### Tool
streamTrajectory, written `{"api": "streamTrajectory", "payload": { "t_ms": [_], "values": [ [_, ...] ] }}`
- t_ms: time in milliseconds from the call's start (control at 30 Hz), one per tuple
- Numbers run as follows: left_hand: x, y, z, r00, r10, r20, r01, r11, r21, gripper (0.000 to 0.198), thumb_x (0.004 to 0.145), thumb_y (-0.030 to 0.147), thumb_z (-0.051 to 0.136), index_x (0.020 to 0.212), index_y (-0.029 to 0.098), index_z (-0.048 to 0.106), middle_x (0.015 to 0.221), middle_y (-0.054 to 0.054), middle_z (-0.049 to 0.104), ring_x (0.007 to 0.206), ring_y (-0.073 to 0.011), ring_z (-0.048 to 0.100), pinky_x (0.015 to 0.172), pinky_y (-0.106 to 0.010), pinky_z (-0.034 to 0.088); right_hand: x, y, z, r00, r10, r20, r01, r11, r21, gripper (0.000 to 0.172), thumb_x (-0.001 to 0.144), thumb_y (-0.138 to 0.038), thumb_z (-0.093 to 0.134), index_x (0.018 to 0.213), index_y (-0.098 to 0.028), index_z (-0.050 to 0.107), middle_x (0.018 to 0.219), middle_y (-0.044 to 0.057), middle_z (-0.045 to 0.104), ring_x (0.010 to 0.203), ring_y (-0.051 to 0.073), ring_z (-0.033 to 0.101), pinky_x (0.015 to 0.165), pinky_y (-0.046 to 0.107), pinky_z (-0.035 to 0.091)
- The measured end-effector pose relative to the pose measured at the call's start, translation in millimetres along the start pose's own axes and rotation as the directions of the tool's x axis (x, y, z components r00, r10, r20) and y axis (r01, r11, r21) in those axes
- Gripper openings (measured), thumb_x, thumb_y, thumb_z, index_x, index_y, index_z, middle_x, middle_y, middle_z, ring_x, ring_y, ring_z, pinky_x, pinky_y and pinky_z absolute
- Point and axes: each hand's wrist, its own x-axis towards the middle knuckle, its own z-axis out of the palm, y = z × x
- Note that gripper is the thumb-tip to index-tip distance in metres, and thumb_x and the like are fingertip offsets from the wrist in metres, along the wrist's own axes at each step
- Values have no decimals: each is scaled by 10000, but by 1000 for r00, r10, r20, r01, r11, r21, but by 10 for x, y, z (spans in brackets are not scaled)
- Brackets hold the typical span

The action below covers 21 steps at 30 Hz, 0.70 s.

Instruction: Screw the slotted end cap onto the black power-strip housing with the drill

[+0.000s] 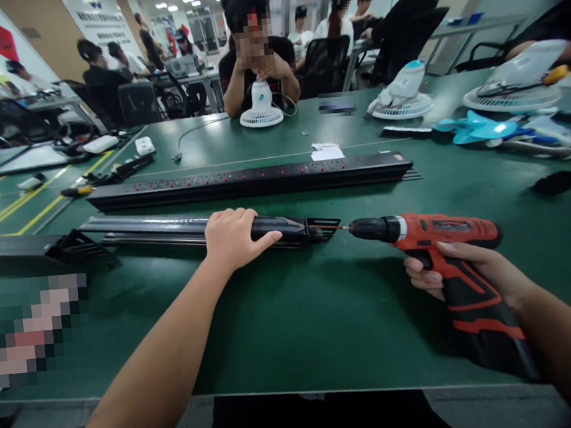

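Note:
My left hand (pixel 234 240) presses down on a long black power strip (pixel 166 226) lying across the table, fingers over its far side and thumb along its top. An open-framed black bracket (pixel 327 227) sits at its right end. In my right hand (pixel 490 263) is a red and black cordless drill (pixel 446 226), forefinger by the trigger. The drill's thin bit points left at the bracket; whether it touches a screw there is too small to tell. Just beyond lies a second black power strip (pixel 253 182), its sockets and red dots showing.
Another black bar (pixel 13 250) with an end bracket lies at left. Across the green table (pixel 296 333), a person (pixel 256 56) holds a white fan (pixel 261 106). More fans (pixel 399 94), blue fan blades (pixel 478 127) and a black scrap (pixel 557 182) are at right. A screwdriver (pixel 77 191) lies left.

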Motion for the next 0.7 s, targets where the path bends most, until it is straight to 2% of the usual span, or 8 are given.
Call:
{"api": "streamTrajectory", "payload": {
  "t_ms": [200, 700],
  "values": [
    [-3, -7, 12, 1000, 11, -26, -11, 1000, 0, 676, 933, 846, 436, 1024, 245, 733, 966, -91, 777, 928, -319, 690, 887, -465, 462, 11, 6, -48, 999, 8, 38, -7, 1000, -16, 340, 620, -508, 494, 765, -208, 559, 535, -26, 440, 477, 105, 341, 388, 225, 337],
    [1, -5, 3, 1000, 9, -22, -8, 1000, 9, 674, 933, 840, 431, 1020, 242, 730, 978, -88, 785, 938, -316, 689, 882, -457, 460, 0, -5, 4, 1000, -9, 10, 8, 1000, 19, 308, 628, -482, 496, 762, -213, 569, 540, -20, 466, 473, 110, 363, 387, 227, 364]
  ]
}}
